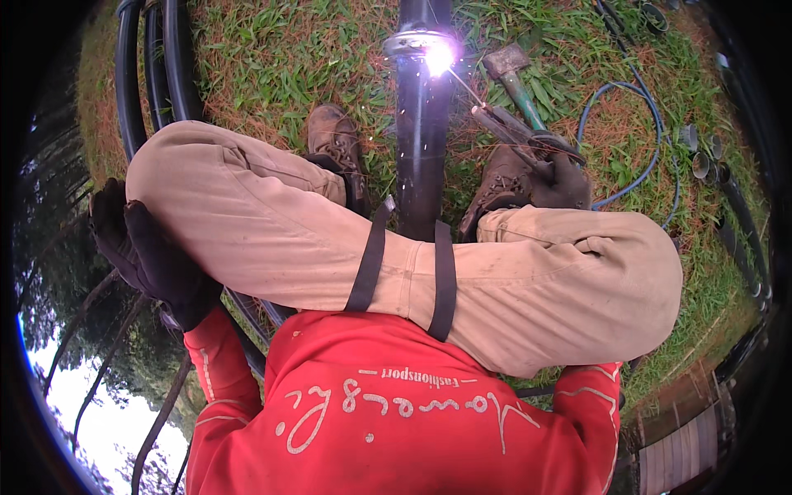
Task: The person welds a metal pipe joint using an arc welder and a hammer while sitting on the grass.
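My right hand (563, 177), in a dark glove, is closed around a welding electrode holder (505, 129) beside my right boot. From its jaws a thin welding rod (467, 89) reaches up and left to a bright arc that throws sparks. The arc burns at the lower edge of a metal collar (402, 44) around a black pipe (421, 157), and its glare hides the joint. The pipe lies between my boots and runs under my legs. My left hand (157, 260), also gloved, rests against the outside of my left knee with fingers stretched out, holding nothing.
A hammer (521, 101) with a green handle lies in the grass just past the holder. A blue cable (581, 115) loops at the right. Black pipes (177, 62) lie at the far left, and several pipe ends (700, 165) show at the right.
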{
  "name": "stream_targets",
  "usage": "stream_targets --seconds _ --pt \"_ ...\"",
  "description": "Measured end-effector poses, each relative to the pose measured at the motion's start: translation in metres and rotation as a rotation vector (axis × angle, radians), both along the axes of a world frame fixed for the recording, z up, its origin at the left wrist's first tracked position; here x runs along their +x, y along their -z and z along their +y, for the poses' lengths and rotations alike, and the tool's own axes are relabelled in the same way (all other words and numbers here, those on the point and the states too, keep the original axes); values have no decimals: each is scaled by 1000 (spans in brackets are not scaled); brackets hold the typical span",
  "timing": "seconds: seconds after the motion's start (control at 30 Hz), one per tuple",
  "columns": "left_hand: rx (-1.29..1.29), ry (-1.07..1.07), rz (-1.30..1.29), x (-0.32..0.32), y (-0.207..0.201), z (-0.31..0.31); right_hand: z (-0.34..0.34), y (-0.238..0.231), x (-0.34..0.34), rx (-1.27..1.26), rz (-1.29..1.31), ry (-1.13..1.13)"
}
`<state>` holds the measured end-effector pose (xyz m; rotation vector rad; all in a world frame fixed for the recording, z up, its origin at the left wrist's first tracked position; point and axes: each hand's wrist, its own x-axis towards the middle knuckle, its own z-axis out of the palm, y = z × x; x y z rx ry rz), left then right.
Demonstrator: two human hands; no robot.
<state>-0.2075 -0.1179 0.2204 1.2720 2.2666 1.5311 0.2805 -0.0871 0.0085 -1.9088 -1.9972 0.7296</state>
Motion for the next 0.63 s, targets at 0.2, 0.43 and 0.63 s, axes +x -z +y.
stream_targets --seconds 0.2,0.43,0.63 --pt "2 33 -21 -1 -1 0 -2 15 11 42 -31 -52" --pt "-5 32 20 -1 -6 -2 -1 20 7 39 -11 -57" --pt "7 47 6 -6 -2 -1 -3 13 15 -18 4 -159"
